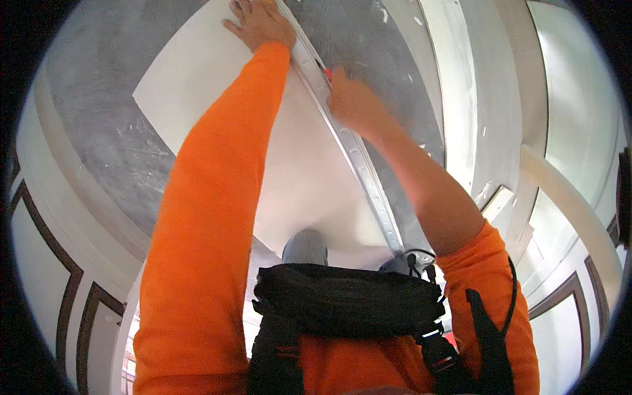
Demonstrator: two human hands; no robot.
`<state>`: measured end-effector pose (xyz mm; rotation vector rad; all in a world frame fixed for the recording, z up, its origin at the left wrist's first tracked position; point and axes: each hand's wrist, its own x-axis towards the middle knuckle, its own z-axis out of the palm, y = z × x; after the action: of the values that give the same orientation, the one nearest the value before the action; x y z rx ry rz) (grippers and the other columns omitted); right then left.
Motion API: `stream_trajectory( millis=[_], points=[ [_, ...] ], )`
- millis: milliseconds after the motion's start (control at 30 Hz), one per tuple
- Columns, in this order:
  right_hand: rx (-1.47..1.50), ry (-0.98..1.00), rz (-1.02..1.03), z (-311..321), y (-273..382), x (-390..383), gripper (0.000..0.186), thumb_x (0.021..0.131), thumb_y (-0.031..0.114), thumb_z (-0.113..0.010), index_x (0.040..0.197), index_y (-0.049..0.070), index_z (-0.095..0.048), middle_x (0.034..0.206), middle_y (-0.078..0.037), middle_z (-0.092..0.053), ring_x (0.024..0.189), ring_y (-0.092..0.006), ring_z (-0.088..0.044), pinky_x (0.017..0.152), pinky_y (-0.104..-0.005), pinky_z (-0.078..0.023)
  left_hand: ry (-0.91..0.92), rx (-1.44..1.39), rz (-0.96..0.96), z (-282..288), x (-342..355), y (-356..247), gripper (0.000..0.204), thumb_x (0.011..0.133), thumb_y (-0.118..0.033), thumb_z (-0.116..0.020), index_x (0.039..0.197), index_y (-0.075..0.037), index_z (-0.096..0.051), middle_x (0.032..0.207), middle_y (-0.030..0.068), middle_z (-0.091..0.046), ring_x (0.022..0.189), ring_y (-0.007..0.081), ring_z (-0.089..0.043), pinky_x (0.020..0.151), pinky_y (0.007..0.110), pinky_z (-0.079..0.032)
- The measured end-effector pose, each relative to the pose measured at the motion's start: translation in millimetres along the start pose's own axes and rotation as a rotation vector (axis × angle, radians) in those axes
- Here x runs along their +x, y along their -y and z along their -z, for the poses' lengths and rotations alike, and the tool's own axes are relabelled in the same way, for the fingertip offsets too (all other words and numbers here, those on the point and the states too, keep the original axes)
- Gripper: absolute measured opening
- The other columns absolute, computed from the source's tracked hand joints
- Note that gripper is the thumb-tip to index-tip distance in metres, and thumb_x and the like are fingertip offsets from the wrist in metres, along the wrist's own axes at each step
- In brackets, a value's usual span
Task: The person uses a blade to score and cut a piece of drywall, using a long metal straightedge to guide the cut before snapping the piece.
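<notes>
A large white board (316,184) lies on the grey, scuffed work surface (99,46), with a long metal straightedge (368,184) running diagonally along its right side. My left hand (260,25) is spread with palm down at the top of the board, its heel beside the straightedge. Lower and to the right, my right hand (349,99) is closed on a small red tool (329,74) held against the straightedge's edge. The tool's tip is too small to make out. The hand is slightly blurred.
Long pale boards (461,72) and a narrow offcut (495,203) are at the right. Dark-trimmed white panels (46,289) line both rims of the view. My grey-clad knee (304,245) is at the board's near edge, behind the black bag (345,296) at my front.
</notes>
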<state>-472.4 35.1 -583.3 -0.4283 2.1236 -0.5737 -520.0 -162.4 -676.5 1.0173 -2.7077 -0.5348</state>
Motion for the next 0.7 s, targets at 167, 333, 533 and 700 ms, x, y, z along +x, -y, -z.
stream_trajectory(
  millis=[167, 333, 533, 700],
  points=[
    [0.014, 0.028, -0.086, -30.9, -43.5, -80.0, 0.025, 0.089, 0.007, -0.049, 0.111, -0.005, -0.047, 0.082, -0.031, -0.065, 0.078, -0.0464, -0.066, 0.072, -0.0565, -0.052, -0.019, 0.004, -0.043, -6.8, 0.4, 4.0, 0.053, 0.104, -0.035, -0.023, 0.154, -0.018, -0.024, 0.158, 0.0147, -0.024, 0.147, 0.0311, -0.018, 0.118, 0.052, 0.0],
    [0.014, -0.046, -0.101, -80.7, -94.9, -142.5, 0.025, 0.091, 0.014, -0.053, 0.108, -0.002, -0.044, 0.072, -0.03, -0.062, 0.069, -0.0478, -0.063, 0.062, -0.0574, -0.05, -0.019, 0.116, -0.03, -16.4, 6.5, 8.6, 0.055, 0.104, -0.038, -0.017, 0.155, -0.017, -0.021, 0.16, 0.0094, -0.02, 0.148, 0.0272, -0.015, 0.118, 0.052, -0.004],
    [0.048, 0.142, -0.32, -111.5, -150.5, -240.7, 0.03, 0.09, 0.014, -0.054, 0.112, -0.001, -0.042, 0.075, -0.029, -0.063, 0.07, -0.0491, -0.062, 0.063, -0.0583, -0.048, -0.085, 0.083, -0.049, -24.9, 12.4, 19.6, 0.053, 0.105, -0.039, -0.019, 0.154, -0.019, -0.025, 0.159, 0.0074, -0.025, 0.147, 0.0272, -0.018, 0.117, 0.054, -0.005],
    [0.185, -0.015, -0.204, -87.3, -132.1, -209.2, 0.024, 0.092, 0.015, -0.053, 0.107, 0.001, -0.041, 0.08, -0.028, -0.063, 0.075, -0.0491, -0.062, 0.063, -0.0579, -0.048, -0.026, 0.008, -0.026, -23.4, 8.4, 18.3, 0.054, 0.105, -0.04, -0.02, 0.153, -0.018, -0.026, 0.159, 0.0059, -0.025, 0.148, 0.0265, -0.015, 0.117, 0.054, -0.002]
  ],
)
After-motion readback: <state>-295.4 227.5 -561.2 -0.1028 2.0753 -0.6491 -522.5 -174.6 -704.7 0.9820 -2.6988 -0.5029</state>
